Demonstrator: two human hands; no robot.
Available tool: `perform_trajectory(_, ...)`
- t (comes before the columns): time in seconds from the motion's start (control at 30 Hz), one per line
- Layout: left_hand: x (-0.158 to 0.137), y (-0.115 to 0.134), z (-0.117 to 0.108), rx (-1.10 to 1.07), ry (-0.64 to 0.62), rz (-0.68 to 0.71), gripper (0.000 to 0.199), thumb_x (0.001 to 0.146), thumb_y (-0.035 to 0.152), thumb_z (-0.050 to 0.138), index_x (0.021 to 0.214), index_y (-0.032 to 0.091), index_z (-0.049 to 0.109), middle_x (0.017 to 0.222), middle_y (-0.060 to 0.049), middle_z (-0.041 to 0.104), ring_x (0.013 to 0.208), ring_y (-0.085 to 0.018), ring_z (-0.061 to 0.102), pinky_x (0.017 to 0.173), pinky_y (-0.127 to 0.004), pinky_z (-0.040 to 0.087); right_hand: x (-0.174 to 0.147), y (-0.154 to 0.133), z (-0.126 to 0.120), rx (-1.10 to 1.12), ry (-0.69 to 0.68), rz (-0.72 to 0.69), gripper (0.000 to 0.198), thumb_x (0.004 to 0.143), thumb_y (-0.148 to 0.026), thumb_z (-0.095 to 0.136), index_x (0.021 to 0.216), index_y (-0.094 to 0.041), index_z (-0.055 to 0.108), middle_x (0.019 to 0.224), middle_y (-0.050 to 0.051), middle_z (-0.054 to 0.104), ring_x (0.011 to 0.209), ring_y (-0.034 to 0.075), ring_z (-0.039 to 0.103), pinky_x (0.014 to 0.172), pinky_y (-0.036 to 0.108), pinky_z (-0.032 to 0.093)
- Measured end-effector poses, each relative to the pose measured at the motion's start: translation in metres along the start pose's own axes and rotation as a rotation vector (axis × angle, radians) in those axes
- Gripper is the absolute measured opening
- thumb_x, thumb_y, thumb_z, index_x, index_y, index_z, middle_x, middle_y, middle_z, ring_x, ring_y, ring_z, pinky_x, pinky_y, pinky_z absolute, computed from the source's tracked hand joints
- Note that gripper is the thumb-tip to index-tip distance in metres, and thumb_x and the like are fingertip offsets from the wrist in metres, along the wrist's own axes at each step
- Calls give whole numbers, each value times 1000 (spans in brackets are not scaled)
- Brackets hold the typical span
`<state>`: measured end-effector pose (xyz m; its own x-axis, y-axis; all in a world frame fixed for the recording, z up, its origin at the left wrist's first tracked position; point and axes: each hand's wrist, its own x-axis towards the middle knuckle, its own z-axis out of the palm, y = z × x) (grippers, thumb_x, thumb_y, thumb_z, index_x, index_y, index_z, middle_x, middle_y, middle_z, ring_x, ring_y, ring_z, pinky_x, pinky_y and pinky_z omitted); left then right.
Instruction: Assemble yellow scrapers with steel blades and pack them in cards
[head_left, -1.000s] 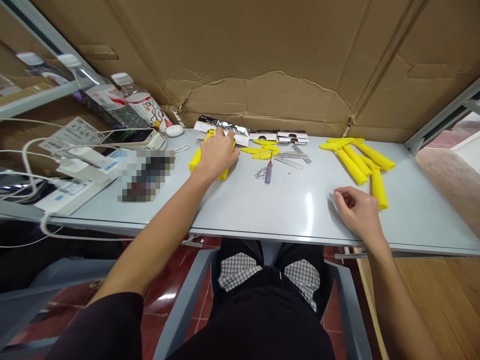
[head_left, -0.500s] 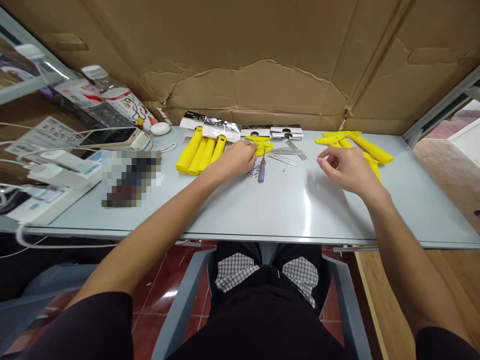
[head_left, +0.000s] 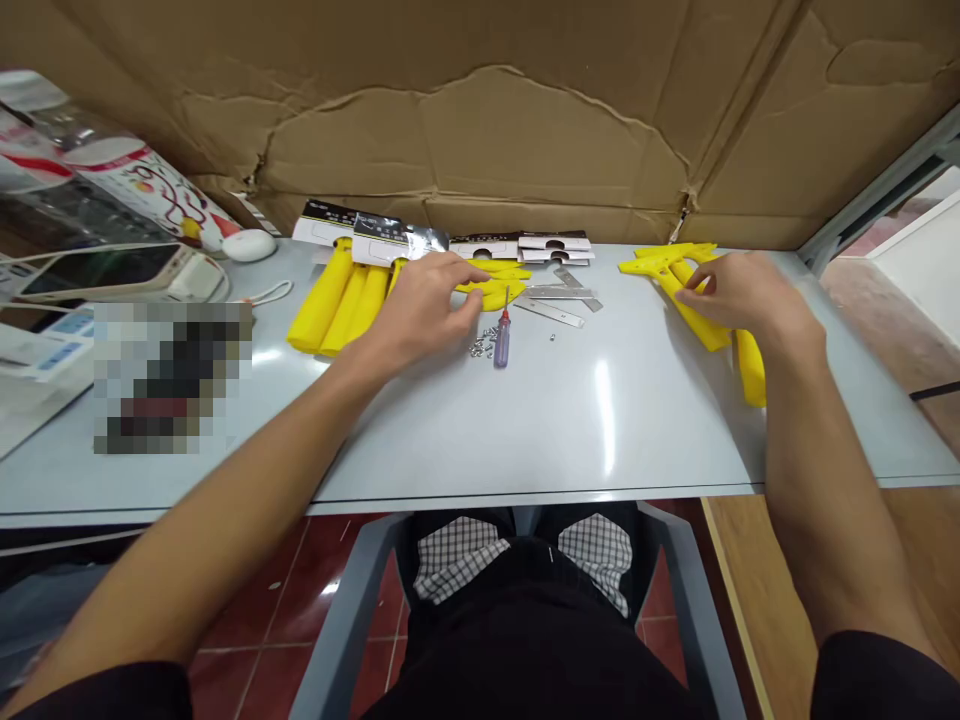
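My left hand (head_left: 431, 312) has its thumb and index finger apart with nothing visible between them. It hovers beside flat yellow plastic pieces (head_left: 499, 292), to the right of several thick yellow handles (head_left: 322, 308). A screwdriver (head_left: 502, 340) with a purple handle lies just right of it, next to a small heap of screws (head_left: 481, 345). Bent over the right-hand pile of yellow plastic handles (head_left: 694, 310) is my right hand (head_left: 754, 300); its fingers appear closed around one of these handles, mostly hidden beneath the hand. Thin metal strips (head_left: 559, 292) lie between the two hands.
Folded packaging cards (head_left: 555, 247) line the back, against a cardboard wall (head_left: 555, 140). On the left are drink bottles (head_left: 150, 180), a phone (head_left: 105, 270), a white mouse-like object (head_left: 249, 245) and a blurred-out item (head_left: 172, 380). The table's front edge (head_left: 525, 500) runs before my lap.
My right hand has moved right and down onto the yellow handles. My left hand has drawn back left from the flat yellow pieces, its fingers parting. The camera view has shifted.
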<state>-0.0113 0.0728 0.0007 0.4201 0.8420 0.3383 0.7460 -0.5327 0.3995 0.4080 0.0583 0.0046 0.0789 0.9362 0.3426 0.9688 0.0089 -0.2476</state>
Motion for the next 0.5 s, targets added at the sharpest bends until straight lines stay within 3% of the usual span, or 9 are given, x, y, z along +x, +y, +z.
perform_trajectory(0.07, -1, -1, 0, -74, 53, -13, 28, 95, 31, 56, 109, 20, 77, 116, -10, 75, 115, -31, 63, 113, -48, 43, -5, -7, 4, -116, -125, 107, 32, 74, -46, 85, 86, -17, 82, 70, 8, 60, 71, 20, 49, 70, 40, 36)
perform_trajectory(0.2, -2, 3, 1, -217, 110, -23, 23, 90, 35, 61, 100, 23, 78, 111, -9, 74, 114, -33, 62, 114, -50, 41, -10, -30, 6, -184, -172, 115, 28, 78, -46, 81, 90, -21, 81, 74, 9, 60, 75, 25, 51, 71, 41, 37)
perform_trajectory(0.33, -8, 17, -2, -114, 97, 33, 23, 90, 34, 60, 100, 24, 79, 111, -8, 77, 114, -33, 65, 112, -51, 44, -13, -44, 2, -122, -248, 133, 20, 78, -41, 81, 84, -22, 76, 76, 8, 61, 80, 26, 54, 72, 38, 39)
perform_trajectory(0.43, -12, 27, -4, -110, 100, 28, 23, 90, 33, 60, 99, 26, 79, 112, -7, 78, 115, -33, 67, 111, -50, 46, -17, -53, -8, -86, -255, 135, 15, 79, -36, 80, 79, -24, 72, 74, 7, 64, 81, 27, 57, 71, 38, 39)
perform_trajectory(0.5, -13, 29, -4, -181, 124, -1, 19, 89, 33, 63, 97, 27, 80, 108, -6, 79, 112, -32, 68, 109, -50, 49, -23, -64, -13, -60, -198, 59, 13, 80, -35, 77, 77, -25, 70, 72, 6, 66, 76, 25, 57, 68, 38, 38)
